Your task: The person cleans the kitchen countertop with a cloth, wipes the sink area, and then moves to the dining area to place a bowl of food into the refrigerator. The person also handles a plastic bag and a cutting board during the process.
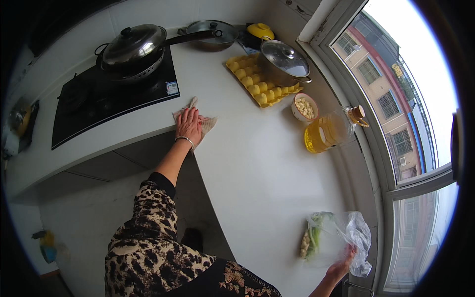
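My left hand (190,124) presses flat on a light checked cloth (208,124) at the inner corner of the white countertop (252,148), just in front of the gas hob (111,100). A bracelet circles that wrist. At the lower right, my right hand (343,260) grips a clear plastic bag (358,237) near the window side. Green stalks (314,235) and pale, knobbly pieces that I cannot identify show through the bag's left part. The fingertips of my right hand are partly blurred behind the plastic.
On the hob sits a lidded wok (133,48), its handle pointing right. Behind stands a lidded pan (213,35). A lidded pot (284,63) rests on a yellow egg tray (256,80). A bowl of peeled garlic cloves (305,107) and an oil jug (326,130) stand by the window.
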`<state>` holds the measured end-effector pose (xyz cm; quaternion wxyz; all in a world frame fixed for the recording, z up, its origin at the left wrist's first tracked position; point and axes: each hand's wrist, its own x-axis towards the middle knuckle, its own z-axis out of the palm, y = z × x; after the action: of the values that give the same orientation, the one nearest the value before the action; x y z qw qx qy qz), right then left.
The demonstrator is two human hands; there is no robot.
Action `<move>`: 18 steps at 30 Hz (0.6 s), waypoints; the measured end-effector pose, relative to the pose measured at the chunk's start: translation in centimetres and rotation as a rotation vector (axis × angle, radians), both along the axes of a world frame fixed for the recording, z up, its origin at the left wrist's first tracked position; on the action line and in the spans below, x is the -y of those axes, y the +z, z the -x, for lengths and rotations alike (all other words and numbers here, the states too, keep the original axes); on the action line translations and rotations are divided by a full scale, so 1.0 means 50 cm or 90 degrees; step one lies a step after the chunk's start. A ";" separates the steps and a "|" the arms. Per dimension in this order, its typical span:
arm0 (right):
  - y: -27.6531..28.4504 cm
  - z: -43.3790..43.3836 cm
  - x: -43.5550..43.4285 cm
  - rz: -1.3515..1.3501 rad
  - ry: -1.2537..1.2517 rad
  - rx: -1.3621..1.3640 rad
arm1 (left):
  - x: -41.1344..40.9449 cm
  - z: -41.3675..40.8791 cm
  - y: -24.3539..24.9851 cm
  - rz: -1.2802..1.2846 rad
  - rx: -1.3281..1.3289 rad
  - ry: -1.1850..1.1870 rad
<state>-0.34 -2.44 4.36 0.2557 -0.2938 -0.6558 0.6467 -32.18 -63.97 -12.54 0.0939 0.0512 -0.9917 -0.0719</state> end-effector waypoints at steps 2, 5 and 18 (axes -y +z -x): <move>0.009 -0.012 0.007 -0.015 -0.003 0.034 | -0.012 -0.010 -0.013 0.009 -0.029 0.020; 0.033 -0.063 -0.004 0.022 -0.025 0.207 | -0.050 -0.070 -0.024 0.022 -0.060 -0.030; -0.013 -0.376 0.004 0.168 0.265 0.237 | -0.728 -0.760 0.038 -0.237 0.206 -0.835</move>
<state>18.47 -2.64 3.69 -0.0469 -0.2974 -0.6480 0.6996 5.82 -27.58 -10.63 -0.1283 -0.5325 -0.7907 -0.2736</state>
